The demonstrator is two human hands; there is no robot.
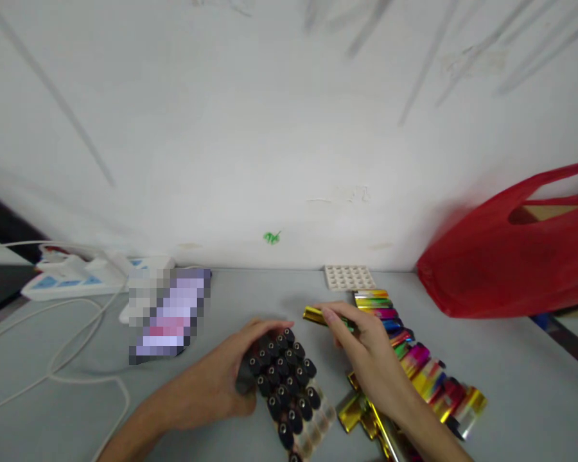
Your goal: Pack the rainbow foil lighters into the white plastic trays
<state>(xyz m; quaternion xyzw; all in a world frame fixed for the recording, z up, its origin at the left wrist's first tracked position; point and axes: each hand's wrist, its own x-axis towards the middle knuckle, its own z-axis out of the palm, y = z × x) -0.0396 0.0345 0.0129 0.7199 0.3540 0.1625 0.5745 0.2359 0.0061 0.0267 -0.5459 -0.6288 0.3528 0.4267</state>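
Note:
My left hand point(231, 372) is closed around the left side of a clear plastic tray point(320, 420), tilted toward me. Black oval ends, each with a small metal ring, fill most of its slots; they look like the bases of upright lighters point(282, 369). Some slots at its right edge show no black ends. To the right of the tray, my right hand point(366, 340) pinches a shiny gold lighter point(314, 315) above the table. Below that wrist lies a loose pile of gold lighters point(351, 410), partly hidden by my forearm.
A row of multicoloured metallic lighters point(417, 359) runs along the right. Against the wall lies a white grid tray point(349, 278). A red bag point(505, 250) stands at right. On the left are a phone point(173, 314), a power strip point(67, 282) and white cables point(52, 366).

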